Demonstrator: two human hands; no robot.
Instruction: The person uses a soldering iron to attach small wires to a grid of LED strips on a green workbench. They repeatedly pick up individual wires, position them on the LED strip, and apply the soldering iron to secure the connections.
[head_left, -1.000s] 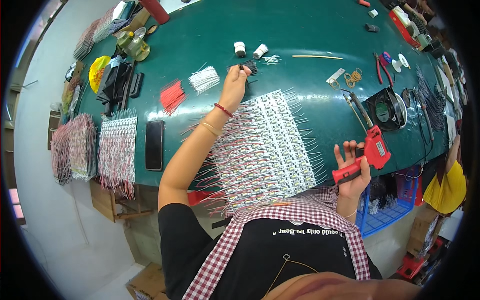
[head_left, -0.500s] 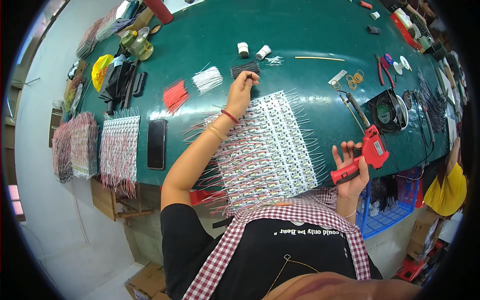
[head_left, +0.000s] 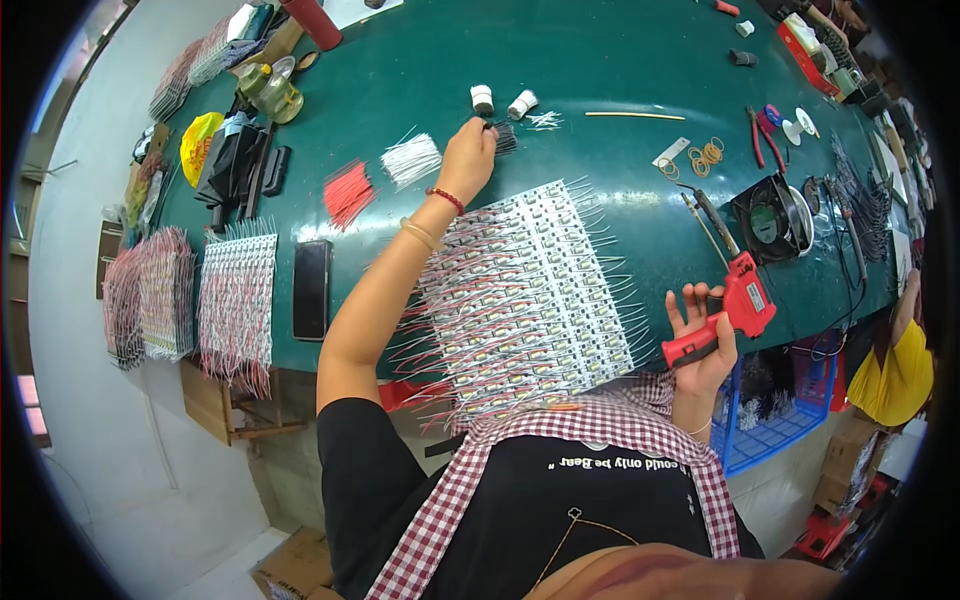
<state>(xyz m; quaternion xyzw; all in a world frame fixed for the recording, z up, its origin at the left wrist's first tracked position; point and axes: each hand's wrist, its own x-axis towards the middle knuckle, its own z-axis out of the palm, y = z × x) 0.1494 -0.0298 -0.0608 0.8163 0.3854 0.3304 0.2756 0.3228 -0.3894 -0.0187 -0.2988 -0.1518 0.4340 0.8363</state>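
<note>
The left hand [head_left: 468, 155] is at the black wire pile [head_left: 508, 138], fingertips bunched; I can't tell whether they pinch any. The right hand [head_left: 703, 368] holds the red soldering gun [head_left: 745, 295] loosely between thumb and palm, other fingers spread.

On the green table [head_left: 640, 60], the white circuit-board panel [head_left: 540, 300] lies slantwise between the hands, at the near edge. The left forearm crosses above its left-side leads, so pulling back low could snag or bend them. With so loose a grip, the gun could tip and, if hot, scorch the panel or the rubber bands [head_left: 707, 155] near its tip. The black wires look thin enough for fingertips to lift several together.
</note>
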